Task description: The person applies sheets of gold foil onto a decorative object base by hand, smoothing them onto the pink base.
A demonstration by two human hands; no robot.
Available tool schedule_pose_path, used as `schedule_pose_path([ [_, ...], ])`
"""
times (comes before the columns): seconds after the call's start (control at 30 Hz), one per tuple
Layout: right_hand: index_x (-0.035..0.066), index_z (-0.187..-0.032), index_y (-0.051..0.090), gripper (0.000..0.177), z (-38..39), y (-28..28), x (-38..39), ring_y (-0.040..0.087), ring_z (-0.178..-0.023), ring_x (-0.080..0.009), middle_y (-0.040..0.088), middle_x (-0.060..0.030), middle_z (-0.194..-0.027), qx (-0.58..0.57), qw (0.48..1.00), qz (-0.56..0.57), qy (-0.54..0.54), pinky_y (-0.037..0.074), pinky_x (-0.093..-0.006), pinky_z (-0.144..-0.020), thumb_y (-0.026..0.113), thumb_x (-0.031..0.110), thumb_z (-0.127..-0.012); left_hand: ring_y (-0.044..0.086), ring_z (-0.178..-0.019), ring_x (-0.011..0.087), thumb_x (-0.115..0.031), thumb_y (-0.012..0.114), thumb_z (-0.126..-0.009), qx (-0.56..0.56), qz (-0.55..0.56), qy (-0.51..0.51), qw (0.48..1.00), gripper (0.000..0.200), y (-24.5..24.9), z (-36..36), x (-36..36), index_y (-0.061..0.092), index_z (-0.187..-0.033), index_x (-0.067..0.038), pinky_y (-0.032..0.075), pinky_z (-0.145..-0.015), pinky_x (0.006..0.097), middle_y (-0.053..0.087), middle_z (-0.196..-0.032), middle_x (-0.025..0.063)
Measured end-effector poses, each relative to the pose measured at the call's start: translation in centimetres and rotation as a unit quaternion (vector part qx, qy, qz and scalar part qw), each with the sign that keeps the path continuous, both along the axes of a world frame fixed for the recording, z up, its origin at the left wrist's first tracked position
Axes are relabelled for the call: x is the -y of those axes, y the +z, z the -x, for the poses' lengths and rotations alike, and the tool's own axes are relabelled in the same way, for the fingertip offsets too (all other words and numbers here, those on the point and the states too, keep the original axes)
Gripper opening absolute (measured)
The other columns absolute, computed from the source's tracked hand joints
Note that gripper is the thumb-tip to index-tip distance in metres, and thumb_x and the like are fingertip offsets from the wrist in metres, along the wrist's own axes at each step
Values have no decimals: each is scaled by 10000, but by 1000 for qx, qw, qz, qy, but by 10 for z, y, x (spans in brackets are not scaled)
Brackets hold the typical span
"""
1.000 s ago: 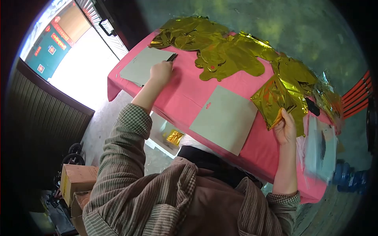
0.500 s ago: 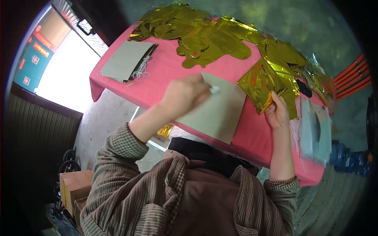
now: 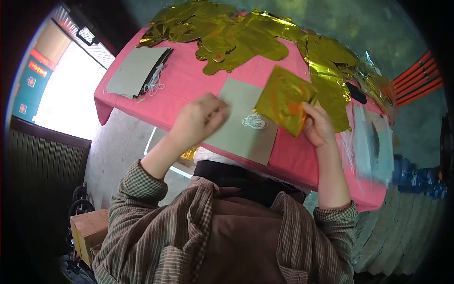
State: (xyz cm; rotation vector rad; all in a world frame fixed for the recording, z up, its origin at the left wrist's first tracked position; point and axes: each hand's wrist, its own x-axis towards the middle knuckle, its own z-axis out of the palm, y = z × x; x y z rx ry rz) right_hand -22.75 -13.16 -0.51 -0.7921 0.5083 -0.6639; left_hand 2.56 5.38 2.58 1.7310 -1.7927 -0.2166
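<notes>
Left hand, from the head view: The left hand (image 3: 201, 120) is curled by the left edge of the grey card (image 3: 234, 139) (too blurry to tell if it holds anything).
Right hand: The right hand (image 3: 319, 125) pinches a corner of the folded gold foil square (image 3: 283, 97).
Gold square: It is tilted, in front of the card's right side.
White string: The coiled white string (image 3: 255, 121) lies on the card.
Pink tablecloth: The pink tablecloth (image 3: 184, 71) is under the card.

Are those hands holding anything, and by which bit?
The right hand holds a square gold foil piece by its right edge. The left hand is curled; nothing shows in it.
</notes>
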Motion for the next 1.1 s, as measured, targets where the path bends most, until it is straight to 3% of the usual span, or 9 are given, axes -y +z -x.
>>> schedule_pose_path([
  [0.1,6,-976,627,140,-12,-14,-5,652,-842,-142,675,-61,-902,-65,992,41,102,524,-254,-754,601,112,-890,609,-711,284,-89,614,-826,-75,31,58,995,146,6,-5,1,632,-948,-11,508,-651,362,607,-876,128],
  [0.17,18,-925,639,131,-31,1,-27,649,-768,-126,674,-53,-846,-91,993,49,61,521,-244,-687,618,141,-882,601,-740,269,-67,604,-825,-97,90,62,989,138,11,-3,3,626,-946,-4,503,-646,350,608,-883,126],
  [0.2,16,-932,636,133,-35,-4,-24,644,-763,-132,669,-51,-849,-105,988,33,108,527,-265,-697,615,139,-883,601,-740,269,-67,604,-825,-97,90,61,989,138,10,-1,5,626,-946,-4,503,-646,350,608,-883,126],
  [0.23,14,-938,633,135,-39,-7,-24,639,-758,-138,663,-49,-852,-118,981,16,156,532,-285,-706,612,136,-885,601,-810,282,-73,613,-821,-70,106,27,992,156,7,1,7,626,-962,-9,503,-689,360,613,-925,131],
  [0.37,15,-944,631,133,-49,-15,-32,644,-707,-149,660,-66,-845,-155,977,15,146,565,-329,-625,599,133,-891,571,-1013,333,-103,638,-810,31,136,-104,985,208,-4,17,18,622,-999,-17,481,-848,403,607,-1066,151],
  [0.4,15,-944,631,133,-49,-15,-34,644,-707,-149,660,-66,-845,-156,977,15,147,565,-329,-625,599,133,-891,513,-1142,356,-134,651,-806,8,80,-136,987,298,-5,19,18,605,-1079,-26,418,-967,430,571,-1184,165],
  [0.7,2,-1001,606,167,-53,-4,-39,670,-761,-187,663,-98,-898,-237,964,22,116,580,-348,-651,587,122,-886,340,-1344,329,-187,630,-854,51,-43,-175,982,525,-31,16,21,462,-1341,-86,289,-1088,465,406,-1425,135],
  [0.9,16,-1079,573,226,-51,0,-31,676,-798,-202,662,-107,-965,-276,948,-4,160,575,-366,-696,574,158,-904,314,-1358,335,-197,609,-870,64,-70,-182,979,548,-30,16,22,416,-1373,-97,241,-1104,490,385,-1438,136],
  [1.1,20,-1205,494,300,-40,20,-21,655,-929,-200,623,-103,-1100,-183,952,-38,240,555,-358,-811,527,162,-943,313,-1361,332,-250,595,-886,76,-64,-175,980,537,-31,17,23,416,-1362,-80,230,-1117,482,415,-1412,150],
])
